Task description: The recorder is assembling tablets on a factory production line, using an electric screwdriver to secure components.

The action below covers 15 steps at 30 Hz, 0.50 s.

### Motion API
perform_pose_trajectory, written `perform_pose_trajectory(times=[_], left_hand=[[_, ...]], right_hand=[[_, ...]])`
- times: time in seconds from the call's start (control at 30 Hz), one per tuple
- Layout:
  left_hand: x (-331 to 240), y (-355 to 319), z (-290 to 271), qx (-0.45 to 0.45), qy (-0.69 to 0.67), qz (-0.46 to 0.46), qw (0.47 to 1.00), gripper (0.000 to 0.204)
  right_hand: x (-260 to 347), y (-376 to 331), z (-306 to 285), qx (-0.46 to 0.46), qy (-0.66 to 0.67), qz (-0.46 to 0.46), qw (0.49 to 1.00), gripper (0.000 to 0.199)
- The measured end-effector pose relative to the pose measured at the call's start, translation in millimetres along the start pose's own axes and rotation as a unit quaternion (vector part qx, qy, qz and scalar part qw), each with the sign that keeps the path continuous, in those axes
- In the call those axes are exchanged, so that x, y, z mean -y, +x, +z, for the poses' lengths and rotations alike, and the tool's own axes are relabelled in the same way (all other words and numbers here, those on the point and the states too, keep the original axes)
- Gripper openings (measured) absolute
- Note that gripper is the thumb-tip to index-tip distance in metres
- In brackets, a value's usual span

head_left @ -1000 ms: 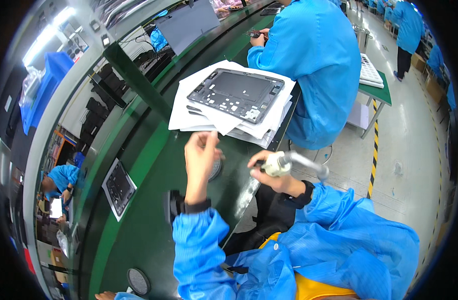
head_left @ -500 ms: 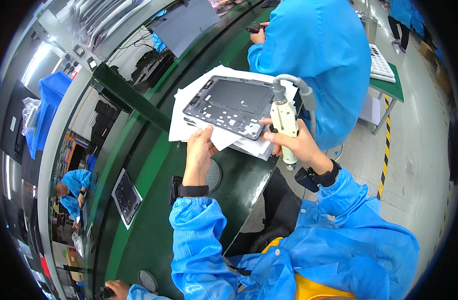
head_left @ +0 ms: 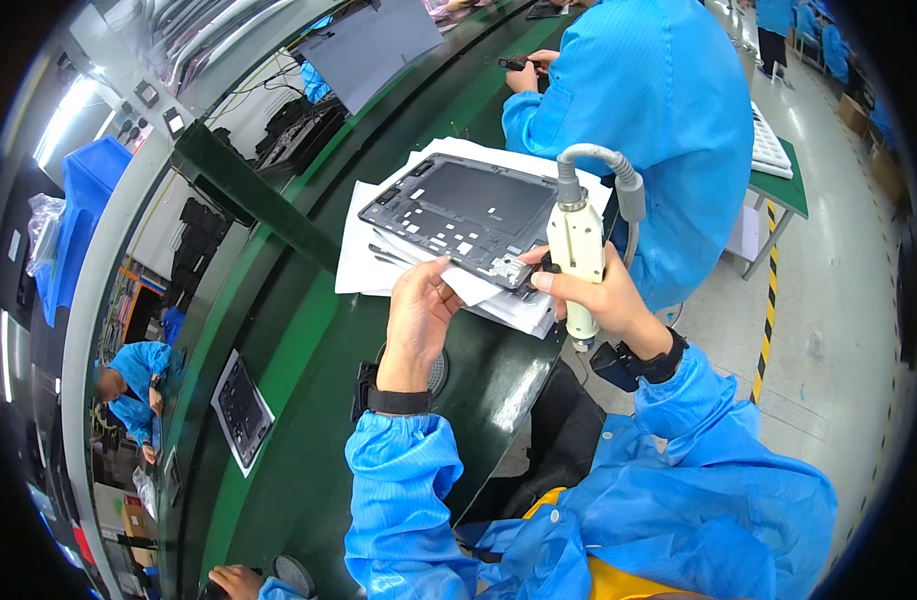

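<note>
A dark tablet housing (head_left: 479,205) dotted with small white pads lies over a stack of white sheets (head_left: 354,245), its near edge slightly raised. My left hand (head_left: 419,310) pinches that near edge, fingertips partly hidden underneath. In my right hand (head_left: 609,300) is a cream electric screwdriver (head_left: 576,245), its grey cable looping from the top and its nose pointing down off the housing. The right thumb and forefinger also touch the housing's near right corner.
A co-worker in a blue smock (head_left: 649,130) sits close beyond the stack. Another tablet housing (head_left: 243,412) rests on paper to the left on the green bench (head_left: 309,450). A round grey mesh disc (head_left: 439,372) sits behind my left wrist. A dark green post (head_left: 259,200) rises at left.
My left hand has shifted slightly right along the housing's near edge. The housing has slid a little left on the sheets. The screwdriver stays in my right hand.
</note>
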State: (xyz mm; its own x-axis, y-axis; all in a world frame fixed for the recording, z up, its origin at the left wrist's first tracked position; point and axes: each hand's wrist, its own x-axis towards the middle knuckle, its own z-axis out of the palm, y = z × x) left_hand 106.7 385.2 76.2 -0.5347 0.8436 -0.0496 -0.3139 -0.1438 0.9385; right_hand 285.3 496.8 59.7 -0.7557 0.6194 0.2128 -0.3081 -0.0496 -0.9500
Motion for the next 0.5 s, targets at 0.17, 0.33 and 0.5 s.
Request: perform_pose_trajectory(times=[0.17,0.33,0.5], left_hand=[[-1.4,16.2,15.3,-0.048,-0.012,0.007,0.999,0.025],[-23.8,33.6,28.2,-0.06,0.089,0.048,0.993,0.02],[-52.8,40.2,43.6,-0.038,0.142,0.022,0.989,0.019]], right_hand=[[1.3,0.5,2.5,0.01,0.005,-0.005,1.0,0.028],[5.8,-8.9,-10.3,-0.024,-0.034,-0.067,0.997,0.032],[-13.7,-10.7,-15.3,0.043,-0.041,-0.073,0.996,0.037]])
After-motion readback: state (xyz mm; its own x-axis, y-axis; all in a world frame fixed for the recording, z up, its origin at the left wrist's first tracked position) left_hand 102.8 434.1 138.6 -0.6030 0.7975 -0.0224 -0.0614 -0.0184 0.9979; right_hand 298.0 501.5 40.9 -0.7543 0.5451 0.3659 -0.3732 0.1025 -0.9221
